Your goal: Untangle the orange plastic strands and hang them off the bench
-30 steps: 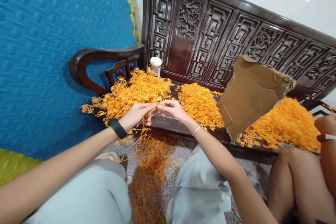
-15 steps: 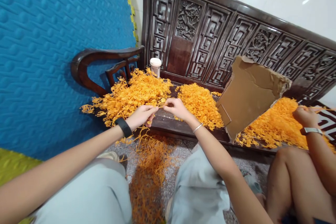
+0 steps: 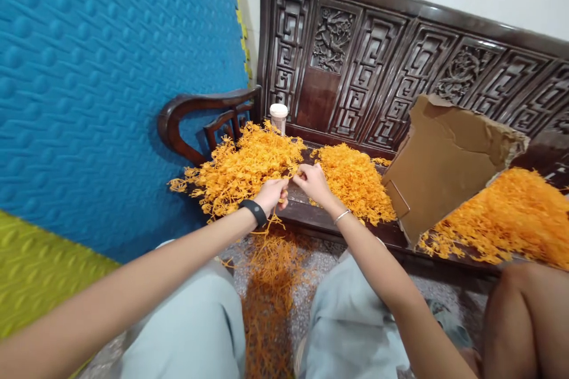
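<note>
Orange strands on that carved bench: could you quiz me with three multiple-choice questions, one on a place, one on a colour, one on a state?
1. Where does the white-capped jar stand?
A. at the bench's back corner
B. on the floor
C. on the cardboard

2. What colour is the band on the left wrist?
A. red
B. black
C. white

3. What are both hands doing?
A. resting on the knees
B. lifting the cardboard
C. pinching orange strands

A: it stands behind the left pile.
B: wristband is black.
C: left hand and right hand meet on strands.
</note>
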`<act>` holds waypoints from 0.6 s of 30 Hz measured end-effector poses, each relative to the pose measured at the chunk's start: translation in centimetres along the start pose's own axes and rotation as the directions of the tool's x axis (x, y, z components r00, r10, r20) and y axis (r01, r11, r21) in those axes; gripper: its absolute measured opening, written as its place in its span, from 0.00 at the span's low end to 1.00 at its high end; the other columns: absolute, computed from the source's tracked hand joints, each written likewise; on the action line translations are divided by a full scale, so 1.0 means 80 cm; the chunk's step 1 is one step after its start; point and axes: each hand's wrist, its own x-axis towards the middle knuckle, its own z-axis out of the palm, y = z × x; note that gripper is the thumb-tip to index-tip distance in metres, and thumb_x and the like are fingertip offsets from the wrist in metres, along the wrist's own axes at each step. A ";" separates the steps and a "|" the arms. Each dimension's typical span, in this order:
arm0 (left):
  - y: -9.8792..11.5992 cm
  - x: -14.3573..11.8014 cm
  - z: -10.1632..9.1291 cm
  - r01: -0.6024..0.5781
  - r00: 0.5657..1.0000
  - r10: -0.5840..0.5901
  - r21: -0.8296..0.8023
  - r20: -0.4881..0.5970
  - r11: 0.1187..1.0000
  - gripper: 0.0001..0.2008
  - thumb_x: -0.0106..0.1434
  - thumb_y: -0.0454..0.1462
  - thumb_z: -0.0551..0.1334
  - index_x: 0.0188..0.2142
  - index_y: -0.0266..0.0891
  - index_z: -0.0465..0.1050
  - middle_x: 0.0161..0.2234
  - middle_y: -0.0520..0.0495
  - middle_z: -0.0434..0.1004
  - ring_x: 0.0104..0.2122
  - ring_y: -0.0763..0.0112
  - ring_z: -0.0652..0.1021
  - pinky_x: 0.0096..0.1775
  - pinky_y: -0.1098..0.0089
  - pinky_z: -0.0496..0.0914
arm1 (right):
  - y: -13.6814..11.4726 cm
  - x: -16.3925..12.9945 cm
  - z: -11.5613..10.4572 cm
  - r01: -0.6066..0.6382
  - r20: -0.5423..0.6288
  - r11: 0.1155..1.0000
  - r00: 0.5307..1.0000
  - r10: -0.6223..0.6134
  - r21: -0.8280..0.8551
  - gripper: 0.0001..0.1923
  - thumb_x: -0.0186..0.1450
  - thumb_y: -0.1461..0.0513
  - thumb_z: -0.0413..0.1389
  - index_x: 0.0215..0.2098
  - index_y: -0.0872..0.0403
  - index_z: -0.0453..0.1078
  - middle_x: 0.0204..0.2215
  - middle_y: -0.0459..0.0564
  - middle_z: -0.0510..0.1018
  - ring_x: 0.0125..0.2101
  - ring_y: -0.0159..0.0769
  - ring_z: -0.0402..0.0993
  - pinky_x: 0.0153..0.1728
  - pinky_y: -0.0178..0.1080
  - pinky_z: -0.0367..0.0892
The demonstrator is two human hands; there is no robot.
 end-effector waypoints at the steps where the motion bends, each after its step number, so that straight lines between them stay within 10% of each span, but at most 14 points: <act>1: 0.000 0.000 0.002 0.001 1.000 -0.001 -0.009 -0.003 1.000 0.16 0.61 0.34 0.47 0.17 0.39 0.50 0.09 0.60 0.51 0.06 0.81 0.60 0.12 0.78 0.52 | 0.002 0.001 0.002 0.000 0.007 1.000 1.000 0.000 0.008 0.10 0.57 0.61 0.47 0.20 0.56 0.61 0.18 0.43 0.67 0.21 0.27 0.58 0.34 0.34 0.50; 5: 0.002 -0.012 0.005 0.004 1.000 -0.004 -0.023 -0.011 1.000 0.17 0.61 0.33 0.45 0.16 0.39 0.49 0.09 0.60 0.49 0.06 0.82 0.58 0.12 0.78 0.50 | 0.041 0.006 0.000 -0.197 -0.052 0.977 0.980 0.194 -0.077 0.09 0.56 0.62 0.47 0.21 0.57 0.63 0.20 0.46 0.69 0.22 0.28 0.60 0.34 0.34 0.52; 8: 0.014 -0.034 -0.007 -0.015 0.999 0.016 -0.032 0.037 0.999 0.16 0.60 0.34 0.47 0.16 0.39 0.50 0.10 0.59 0.51 0.07 0.81 0.60 0.12 0.78 0.50 | 0.102 -0.001 -0.015 -0.492 -0.113 0.869 0.868 0.484 -0.056 0.10 0.55 0.64 0.46 0.21 0.58 0.66 0.19 0.48 0.70 0.22 0.30 0.62 0.29 0.34 0.54; 12: 0.029 -0.052 -0.040 -0.137 0.985 0.138 -0.011 0.107 0.990 0.14 0.58 0.39 0.53 0.19 0.37 0.55 0.14 0.57 0.58 0.11 0.81 0.63 0.15 0.78 0.57 | 0.157 -0.015 -0.028 -0.435 -0.011 0.887 0.897 0.441 0.153 0.10 0.54 0.62 0.49 0.29 0.60 0.69 0.24 0.48 0.72 0.24 0.30 0.64 0.28 0.32 0.57; 18: 0.016 -0.040 -0.064 -0.085 0.996 0.088 0.086 -0.032 0.993 0.06 0.58 0.41 0.51 0.31 0.41 0.58 0.14 0.57 0.65 0.11 0.77 0.65 0.14 0.77 0.57 | 0.144 -0.015 -0.013 -0.311 0.091 0.936 0.950 0.299 0.165 0.14 0.54 0.63 0.52 0.38 0.58 0.68 0.22 0.44 0.70 0.22 0.27 0.62 0.28 0.30 0.58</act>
